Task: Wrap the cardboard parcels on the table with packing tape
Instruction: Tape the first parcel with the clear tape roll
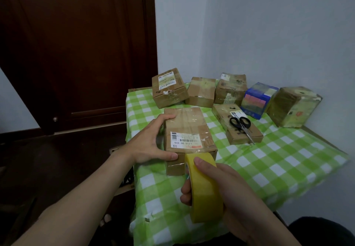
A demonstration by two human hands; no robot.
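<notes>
A long cardboard parcel (189, 130) with a white barcode label lies on the green-checked table (278, 161) just in front of me. My left hand (151, 142) grips its left side, fingers over the top edge and thumb on the near end. My right hand (226, 190) holds a roll of yellow packing tape (205, 188) upright against the parcel's near right corner, with a strip of tape running from the roll onto the parcel's top.
Several taped cardboard parcels (169, 88) and a blue box (257, 99) stand along the table's back. Black scissors (241, 125) lie on a flat parcel (236, 124) right of mine. A dark wooden door (76, 53) is to the left, a white wall behind.
</notes>
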